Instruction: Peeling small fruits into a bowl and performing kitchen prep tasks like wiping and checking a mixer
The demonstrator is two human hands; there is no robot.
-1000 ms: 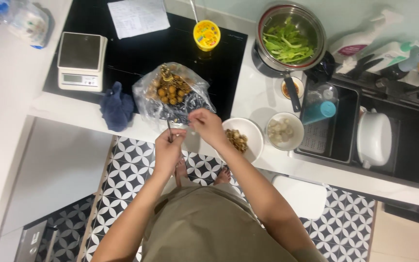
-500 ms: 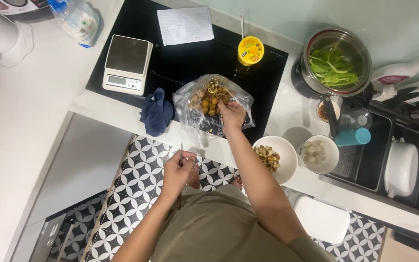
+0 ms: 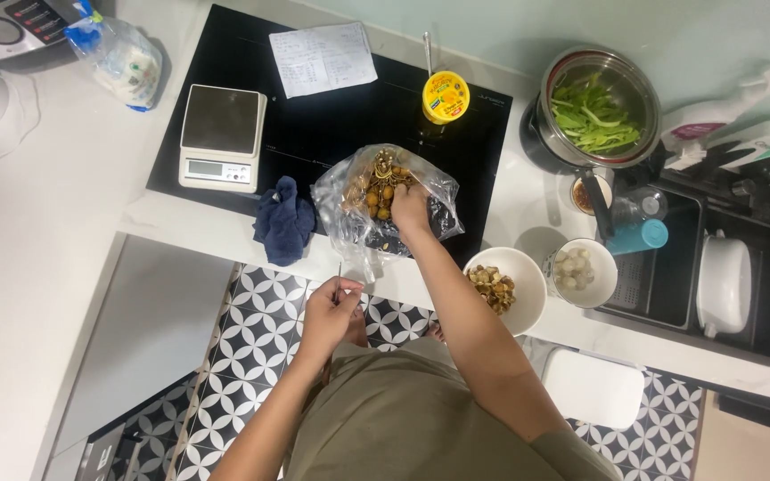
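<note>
While the right hand [image 3: 410,209] reaches into the clear plastic bag [image 3: 385,200] on the black cooktop [image 3: 314,134], fingers curled on the small round brown fruits [image 3: 378,191], the left hand [image 3: 331,307] pinches a thin metal pick [image 3: 339,278] off the counter edge. Best done by taking one fruit, clear of the twiggy stems. The fruits look tan, clustered and dry-skinned.

What I can't make out from up here

My right hand [image 3: 409,209] is sunk in the clear plastic bag [image 3: 383,200], so my fingertips are hidden among the small brown fruits [image 3: 376,191]. The thin tool [image 3: 339,283] pinched in my left hand [image 3: 331,312] is too small to identify. My elbows run off the bottom edge, and the appliance [image 3: 2,22] is cropped top left.
</note>
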